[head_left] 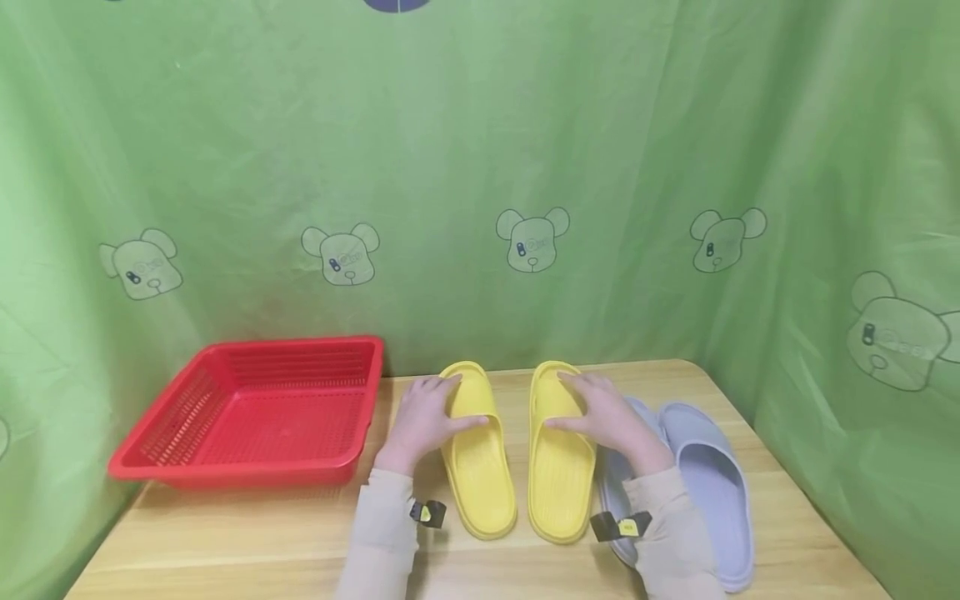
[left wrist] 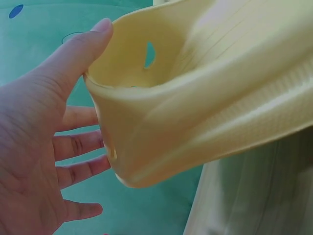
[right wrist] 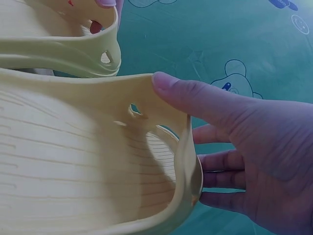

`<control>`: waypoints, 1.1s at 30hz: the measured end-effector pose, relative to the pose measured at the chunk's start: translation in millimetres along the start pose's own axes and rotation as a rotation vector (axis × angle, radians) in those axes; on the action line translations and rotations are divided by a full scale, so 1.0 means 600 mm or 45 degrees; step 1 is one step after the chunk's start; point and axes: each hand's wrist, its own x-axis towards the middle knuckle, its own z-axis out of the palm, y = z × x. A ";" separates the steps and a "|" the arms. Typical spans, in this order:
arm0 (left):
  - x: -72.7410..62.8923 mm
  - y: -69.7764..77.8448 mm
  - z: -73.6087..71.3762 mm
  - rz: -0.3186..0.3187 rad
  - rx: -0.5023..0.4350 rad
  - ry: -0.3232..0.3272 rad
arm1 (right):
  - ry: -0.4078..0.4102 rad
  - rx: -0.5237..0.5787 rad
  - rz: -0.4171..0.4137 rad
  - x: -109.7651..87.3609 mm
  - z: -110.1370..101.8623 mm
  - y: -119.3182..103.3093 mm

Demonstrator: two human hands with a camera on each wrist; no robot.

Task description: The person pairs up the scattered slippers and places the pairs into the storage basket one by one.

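Two yellow slide slippers lie side by side on the wooden table, toes toward the back. My left hand grips the strap of the left yellow slipper, and in the left wrist view the thumb lies at the rim of the strap with the little finger free. The right yellow slipper is under my right hand. Its thumb tip laps over the strap edge in the right wrist view, fingers along the outer side. A pair of lavender slippers sits to the right, partly hidden by my right forearm.
A red plastic basket with perforated walls stands at the left of the table. Green curtain printed with bear heads surrounds the wooden table at the back and sides.
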 end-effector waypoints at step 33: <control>-0.010 -0.005 -0.041 -0.117 -0.060 0.095 | 0.144 0.029 0.142 -0.007 -0.031 0.003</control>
